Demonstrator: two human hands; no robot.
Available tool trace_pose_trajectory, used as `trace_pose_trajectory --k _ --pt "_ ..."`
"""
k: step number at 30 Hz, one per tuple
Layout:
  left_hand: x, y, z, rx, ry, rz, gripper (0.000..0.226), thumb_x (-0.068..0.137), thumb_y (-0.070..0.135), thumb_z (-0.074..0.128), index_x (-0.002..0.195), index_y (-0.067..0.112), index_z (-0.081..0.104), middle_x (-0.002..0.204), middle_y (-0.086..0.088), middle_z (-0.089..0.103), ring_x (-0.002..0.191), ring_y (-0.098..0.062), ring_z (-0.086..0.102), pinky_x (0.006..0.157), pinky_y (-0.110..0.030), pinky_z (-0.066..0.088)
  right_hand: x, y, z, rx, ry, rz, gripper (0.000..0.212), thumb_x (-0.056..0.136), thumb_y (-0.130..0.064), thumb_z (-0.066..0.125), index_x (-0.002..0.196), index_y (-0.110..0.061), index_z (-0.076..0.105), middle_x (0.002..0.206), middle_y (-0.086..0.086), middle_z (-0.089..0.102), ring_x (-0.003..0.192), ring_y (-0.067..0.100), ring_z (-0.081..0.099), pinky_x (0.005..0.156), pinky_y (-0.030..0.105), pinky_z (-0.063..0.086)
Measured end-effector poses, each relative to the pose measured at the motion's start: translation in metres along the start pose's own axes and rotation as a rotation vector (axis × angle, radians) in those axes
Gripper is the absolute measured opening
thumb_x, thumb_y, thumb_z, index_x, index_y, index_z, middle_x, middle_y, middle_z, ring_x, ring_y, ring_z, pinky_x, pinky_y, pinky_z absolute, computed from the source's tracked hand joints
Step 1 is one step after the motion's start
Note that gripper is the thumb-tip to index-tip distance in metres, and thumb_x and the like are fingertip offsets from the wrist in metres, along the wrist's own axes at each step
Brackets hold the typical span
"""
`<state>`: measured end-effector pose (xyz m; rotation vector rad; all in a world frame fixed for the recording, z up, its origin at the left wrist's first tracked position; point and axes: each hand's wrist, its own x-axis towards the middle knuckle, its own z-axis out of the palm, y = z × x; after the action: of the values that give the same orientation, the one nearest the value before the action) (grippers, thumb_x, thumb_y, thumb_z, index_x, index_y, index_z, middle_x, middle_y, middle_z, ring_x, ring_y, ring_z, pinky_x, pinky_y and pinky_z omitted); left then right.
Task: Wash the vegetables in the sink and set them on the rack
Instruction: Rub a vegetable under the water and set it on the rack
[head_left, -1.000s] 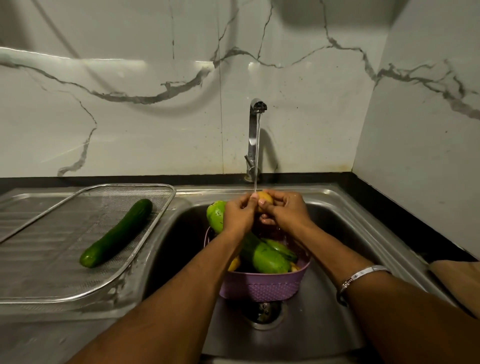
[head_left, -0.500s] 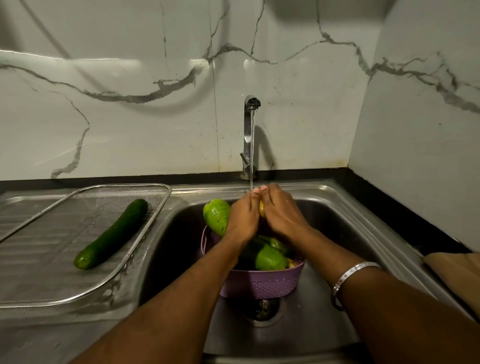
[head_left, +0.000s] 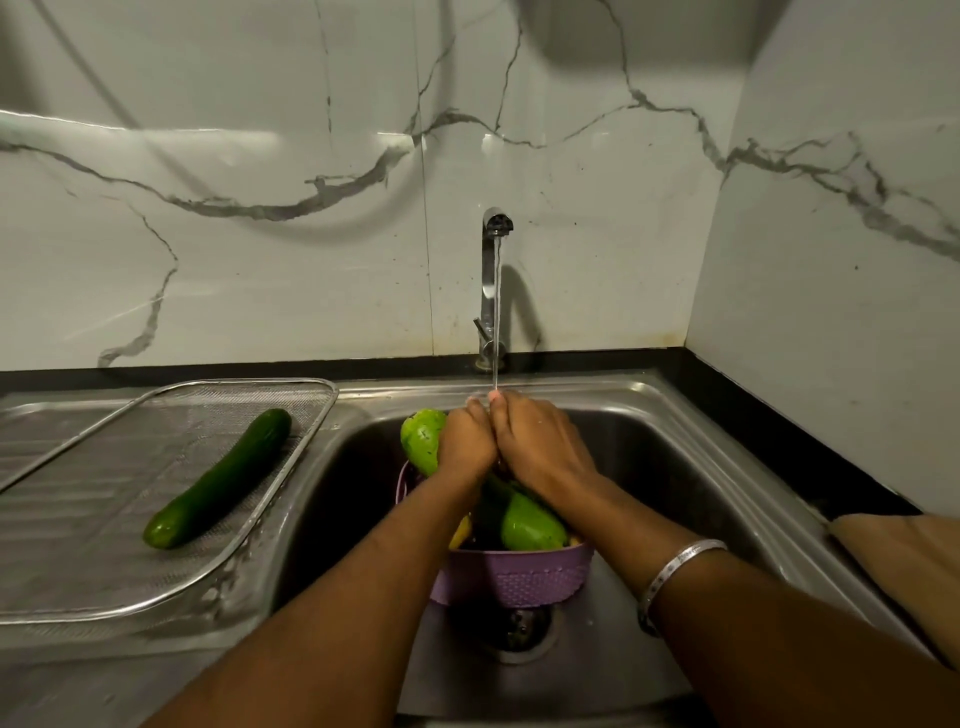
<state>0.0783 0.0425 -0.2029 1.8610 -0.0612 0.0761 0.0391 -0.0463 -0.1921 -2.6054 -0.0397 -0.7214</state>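
here you're pressing your left hand (head_left: 466, 441) and right hand (head_left: 540, 447) together under the tap (head_left: 493, 270) stream; what they're gripping is hidden.

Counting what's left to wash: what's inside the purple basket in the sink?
In the purple basket: two light green vegetables, one leaning over the far rim, one lying inside, and something yellow. The left hand, right hand and forearms cover the rest.

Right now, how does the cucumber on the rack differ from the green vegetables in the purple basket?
The cucumber is dark green, slim and alone on the rack; the basket vegetables are paler, fatter and piled in the purple basket in the sink. All are green.
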Motion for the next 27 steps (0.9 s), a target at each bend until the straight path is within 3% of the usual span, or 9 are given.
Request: trace_pose_trajectory --k 4,7,10,14,16,19,22,24,27 --pt "-0.003 0.002 -0.009 -0.347 -0.113 -0.304 0.042 0.108 0.030 0.032 0.087 0.009 0.061 0.090 -0.019 0.066 0.084 -0.032 0.064 0.079 -0.042 0.055 -0.002 -0.002 0.004 -0.089 0.021 -0.120 0.036 0.109 -0.039 0.027 0.107 -0.019 0.057 0.095 0.010 0.069 0.087 0.030 0.065 0.076 0.040 0.049" --pt "-0.002 0.002 -0.010 -0.008 0.010 -0.025 0.051 0.109 0.031 0.027 0.076 0.009 0.058 0.092 -0.022 0.067 0.088 -0.034 0.063 0.076 -0.038 0.047 0.000 -0.010 0.003 0.175 0.028 0.151 0.042 0.109 -0.033 0.028 0.092 -0.011 0.060 0.087 0.016 0.069 0.070 0.023 0.064 0.064 0.028 0.048" --pt "-0.012 0.008 -0.009 0.335 0.146 0.268 0.049 0.108 0.034 0.024 0.068 0.017 0.047 0.083 -0.014 0.064 0.084 -0.034 0.061 0.072 -0.037 0.041 0.002 -0.009 -0.001 0.677 -0.157 0.597 0.051 0.108 -0.036 0.026 0.077 -0.008 0.055 0.056 0.009 0.054 0.036 0.014 0.046 0.038 0.021 0.034" --pt "-0.022 0.010 -0.010 0.441 0.212 0.516 0.040 0.107 0.040 0.021 0.082 0.020 0.045 0.075 -0.003 0.059 0.073 -0.025 0.058 0.070 -0.041 0.046 0.006 -0.009 -0.014 1.043 -0.304 0.853 0.054 0.107 -0.044 0.026 0.071 -0.012 0.050 0.048 0.003 0.042 0.034 0.012 0.036 0.034 0.016 0.023" --pt "-0.021 0.009 -0.013 0.451 0.187 0.523 0.038 0.107 0.039 0.022 0.081 0.022 0.044 0.073 0.000 0.057 0.072 -0.023 0.057 0.069 -0.040 0.046 0.007 -0.010 -0.013 0.859 -0.258 0.744 0.058 0.108 -0.044 0.024 0.075 -0.008 0.055 0.052 0.005 0.050 0.037 0.016 0.045 0.037 0.022 0.035" --pt "-0.012 0.005 -0.011 0.508 0.079 0.407 0.034 0.106 0.024 0.036 0.074 0.019 0.046 0.079 -0.007 0.061 0.081 -0.031 0.062 0.071 -0.040 0.048 0.005 0.003 -0.003 0.236 -0.048 0.339 0.061 0.109 -0.042 0.023 0.074 -0.011 0.062 0.068 0.010 0.066 0.060 0.025 0.065 0.067 0.040 0.058" --pt "-0.006 0.006 -0.008 0.481 -0.044 0.230 0.025 0.101 0.014 0.045 0.079 0.014 0.055 0.090 -0.015 0.067 0.089 -0.033 0.065 0.075 -0.040 0.052 0.003 0.011 -0.001 -0.008 0.008 0.195 0.058 0.107 -0.045 0.025 0.070 -0.018 0.061 0.077 0.010 0.066 0.075 0.028 0.065 0.079 0.044 0.055" --pt "-0.004 0.007 -0.004 0.242 -0.101 0.052 0.032 0.105 0.020 0.037 0.093 0.006 0.063 0.104 -0.021 0.069 0.093 -0.036 0.065 0.073 -0.036 0.051 0.001 0.011 -0.004 -0.048 0.045 0.171 0.058 0.107 -0.046 0.027 0.075 -0.016 0.065 0.080 0.010 0.067 0.078 0.028 0.065 0.078 0.044 0.054" --pt "-0.007 0.005 0.001 -0.163 -0.177 -0.324 0.038 0.107 0.022 0.028 0.090 0.001 0.055 0.072 -0.021 0.062 0.051 -0.029 0.058 0.047 -0.023 0.038 -0.002 0.006 -0.006 -0.100 0.092 0.139 0.056 0.106 -0.047 0.034 0.081 -0.011 0.069 0.082 0.011 0.069 0.079 0.029 0.065 0.074 0.040 0.052"
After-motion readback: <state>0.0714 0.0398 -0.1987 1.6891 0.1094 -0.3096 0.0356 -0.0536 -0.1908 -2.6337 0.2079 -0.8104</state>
